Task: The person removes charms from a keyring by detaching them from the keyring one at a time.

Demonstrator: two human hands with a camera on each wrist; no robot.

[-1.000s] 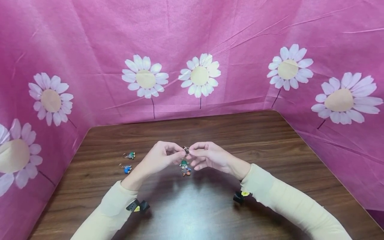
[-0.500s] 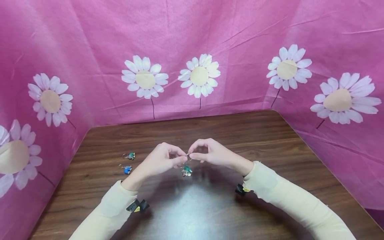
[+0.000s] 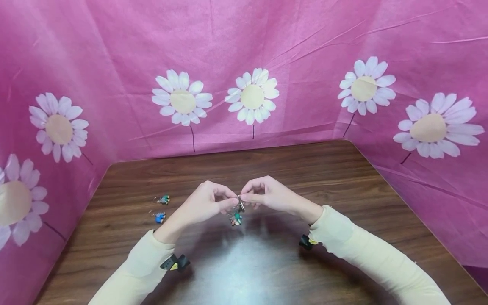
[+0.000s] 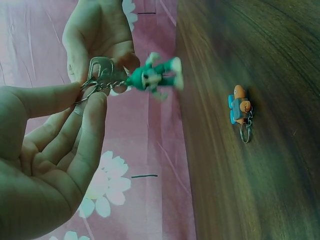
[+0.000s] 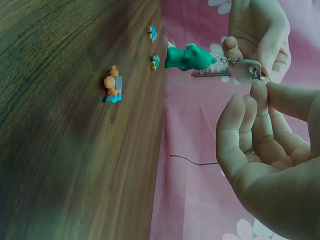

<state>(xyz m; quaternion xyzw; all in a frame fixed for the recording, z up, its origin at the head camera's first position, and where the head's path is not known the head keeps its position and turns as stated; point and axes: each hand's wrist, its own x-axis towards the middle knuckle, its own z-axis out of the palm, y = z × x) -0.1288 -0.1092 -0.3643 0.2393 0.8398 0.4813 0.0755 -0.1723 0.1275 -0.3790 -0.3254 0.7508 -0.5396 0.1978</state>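
Note:
Over the middle of the table, both hands meet at a metal key ring (image 4: pixel 86 90). My left hand (image 3: pixel 206 201) pinches it between thumb and fingertips. From the other side my right hand (image 3: pixel 268 195) pinches at the same spot; whether it grips the ring or the key's head is hard to tell. A silver key (image 5: pixel 212 72) hangs at the ring. Beside it a green figure keychain (image 5: pixel 189 57) dangles on a short chain above the table. An orange figure keychain (image 4: pixel 240 105) with its own ring lies on the wood below, mostly hidden in the head view.
Left of my left hand lie two more keychains, a green-and-grey figure (image 3: pixel 164 199) and a blue one (image 3: pixel 160 217). The brown wooden table (image 3: pixel 305 165) ends at a pink cloth (image 3: pixel 213 42) printed with daisies, which closes in the back and sides.
My right fingers have shifted and drawn in closer at the ring. The key now hangs visibly below the fingertips, and the green figure has dropped slightly and turned. My left hand has barely moved.

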